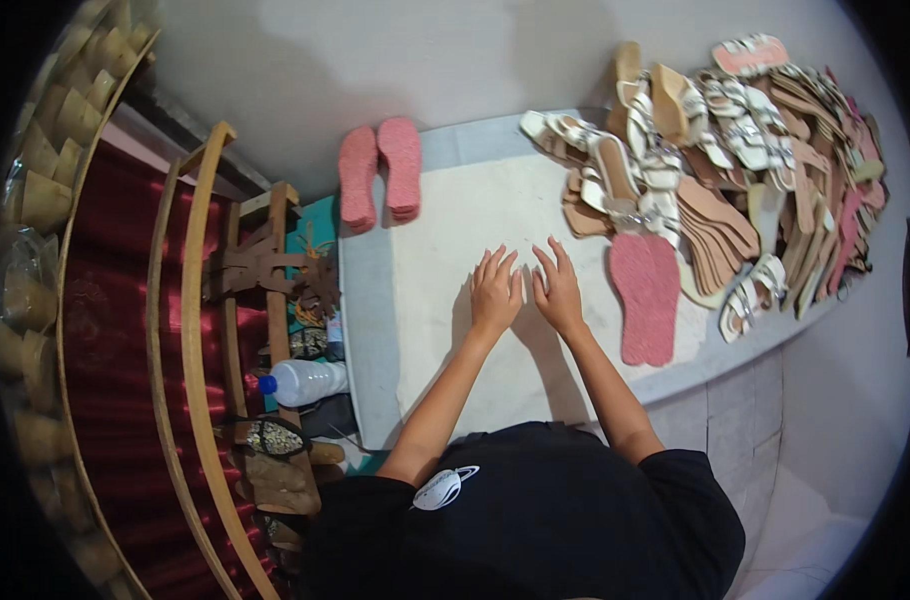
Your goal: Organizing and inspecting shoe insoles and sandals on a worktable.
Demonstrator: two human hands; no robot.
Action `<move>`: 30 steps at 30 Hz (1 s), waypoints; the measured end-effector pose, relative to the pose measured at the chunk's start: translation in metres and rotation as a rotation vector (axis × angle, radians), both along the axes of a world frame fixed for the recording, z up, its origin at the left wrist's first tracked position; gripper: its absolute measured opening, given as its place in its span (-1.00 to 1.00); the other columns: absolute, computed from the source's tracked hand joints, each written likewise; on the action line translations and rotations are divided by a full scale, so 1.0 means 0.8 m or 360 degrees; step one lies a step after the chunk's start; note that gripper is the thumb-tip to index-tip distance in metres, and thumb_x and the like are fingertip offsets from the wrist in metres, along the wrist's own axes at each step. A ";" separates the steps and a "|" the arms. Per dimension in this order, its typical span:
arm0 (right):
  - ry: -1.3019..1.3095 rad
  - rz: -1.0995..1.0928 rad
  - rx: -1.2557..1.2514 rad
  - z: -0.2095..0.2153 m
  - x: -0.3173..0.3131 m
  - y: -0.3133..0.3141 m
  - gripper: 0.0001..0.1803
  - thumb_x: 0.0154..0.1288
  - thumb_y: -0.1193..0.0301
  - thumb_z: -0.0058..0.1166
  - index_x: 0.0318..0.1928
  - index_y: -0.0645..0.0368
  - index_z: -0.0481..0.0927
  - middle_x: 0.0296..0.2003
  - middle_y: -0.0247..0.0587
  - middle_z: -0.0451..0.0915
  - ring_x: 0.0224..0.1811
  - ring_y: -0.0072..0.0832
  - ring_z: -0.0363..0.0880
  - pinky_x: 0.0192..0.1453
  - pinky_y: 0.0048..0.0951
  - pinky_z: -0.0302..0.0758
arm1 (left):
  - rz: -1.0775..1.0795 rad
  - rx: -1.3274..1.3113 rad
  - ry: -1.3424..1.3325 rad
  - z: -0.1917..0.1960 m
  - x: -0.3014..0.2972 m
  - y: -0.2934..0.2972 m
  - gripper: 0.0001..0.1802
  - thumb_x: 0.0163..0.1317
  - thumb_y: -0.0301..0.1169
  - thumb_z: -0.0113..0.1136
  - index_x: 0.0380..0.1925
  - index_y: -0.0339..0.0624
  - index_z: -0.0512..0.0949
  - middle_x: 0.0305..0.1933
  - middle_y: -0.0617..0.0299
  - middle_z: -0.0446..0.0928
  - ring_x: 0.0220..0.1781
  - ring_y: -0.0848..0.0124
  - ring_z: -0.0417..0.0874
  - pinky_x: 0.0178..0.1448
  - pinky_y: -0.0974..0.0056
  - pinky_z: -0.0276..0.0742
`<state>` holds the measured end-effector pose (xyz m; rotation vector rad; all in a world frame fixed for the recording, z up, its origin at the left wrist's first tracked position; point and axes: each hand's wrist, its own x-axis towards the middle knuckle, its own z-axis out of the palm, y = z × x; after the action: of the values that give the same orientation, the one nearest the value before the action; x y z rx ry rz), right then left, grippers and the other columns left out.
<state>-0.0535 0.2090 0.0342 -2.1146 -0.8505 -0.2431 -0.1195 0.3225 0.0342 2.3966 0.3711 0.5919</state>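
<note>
Over the pale sheet on the table, my left hand has its fingers stretched out and holds nothing. My right hand is beside it, a small gap between the two, its fingers also apart and nothing in them. Just right of that hand lies a pink shoe sole, flat, near the table's front edge. At the back left stand two stacks of pink soles, the left stack and the right stack, side by side on the table's corner.
A heap of white strappy sandals and tan soles covers the right end of the table. To the left are a wooden rack, a clear bottle with a blue cap and dark red cloth. A wall rises behind.
</note>
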 end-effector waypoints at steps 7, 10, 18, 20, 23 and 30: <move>0.0053 -0.0190 -0.0139 -0.021 -0.022 -0.152 -0.55 0.06 0.50 -0.02 0.04 0.12 0.38 0.16 0.05 0.17 0.23 0.02 0.10 0.24 -0.11 0.13 | -0.0239 -0.0010 0.0047 -0.001 0.002 -0.143 -0.60 0.15 -0.28 0.00 -0.01 -0.19 0.39 0.12 0.04 0.32 0.24 0.05 0.21 0.24 0.09 0.14; 0.0026 -0.0285 -0.0198 -0.027 -0.024 -0.205 -0.55 0.06 0.50 -0.02 0.04 0.16 0.37 0.16 0.09 0.16 0.24 0.02 0.08 0.26 -0.13 0.11 | -0.0288 0.0083 0.0074 -0.015 0.013 -0.192 -0.55 0.15 -0.29 -0.01 0.05 -0.21 0.31 0.12 -0.02 0.31 0.20 0.04 0.24 0.21 0.11 0.18; 0.0255 -0.0089 0.0007 -0.053 -0.021 -0.280 -0.50 0.07 0.54 -0.03 0.10 0.20 0.29 0.19 0.10 0.09 0.21 -0.03 0.16 0.24 -0.24 0.16 | -0.0322 -0.0379 0.0149 -0.058 0.028 -0.267 -0.42 0.17 -0.35 -0.04 0.18 -0.24 0.08 -0.02 -0.17 0.37 -0.04 -0.01 0.43 0.04 0.11 0.36; 0.0317 0.0026 0.0079 -0.054 -0.021 -0.282 -0.46 0.05 0.58 -0.05 0.12 0.22 0.25 0.20 0.17 0.05 0.22 0.03 0.09 0.27 -0.21 0.12 | -0.0277 -0.0451 0.0156 -0.073 0.030 -0.274 -0.42 0.18 -0.37 -0.05 0.19 -0.25 0.06 -0.05 -0.15 0.39 -0.10 0.03 0.48 -0.02 0.13 0.41; 0.0301 0.0095 0.0122 -0.046 -0.020 -0.281 -0.47 0.05 0.60 -0.05 0.11 0.22 0.26 0.18 0.16 0.07 0.23 0.01 0.09 0.27 -0.22 0.11 | -0.0162 -0.0849 0.0039 -0.089 0.032 -0.271 -0.44 0.18 -0.44 -0.05 0.19 -0.25 0.08 -0.08 -0.09 0.43 -0.17 0.17 0.53 -0.13 0.23 0.48; 0.0625 0.0218 0.0517 -0.043 -0.012 -0.276 -0.48 0.07 0.69 -0.06 0.11 0.19 0.29 0.19 0.05 0.10 0.19 -0.09 0.21 0.23 -0.27 0.20 | -0.0165 -0.1673 -0.0031 -0.067 0.033 -0.247 -0.55 0.12 -0.53 0.08 0.05 -0.35 0.30 -0.14 0.09 0.48 -0.22 0.45 0.54 -0.20 0.43 0.48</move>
<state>-0.0630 -0.0119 -0.0006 -1.7149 -0.6659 0.1002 -0.0932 0.1252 -0.0194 1.3855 0.4089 0.2549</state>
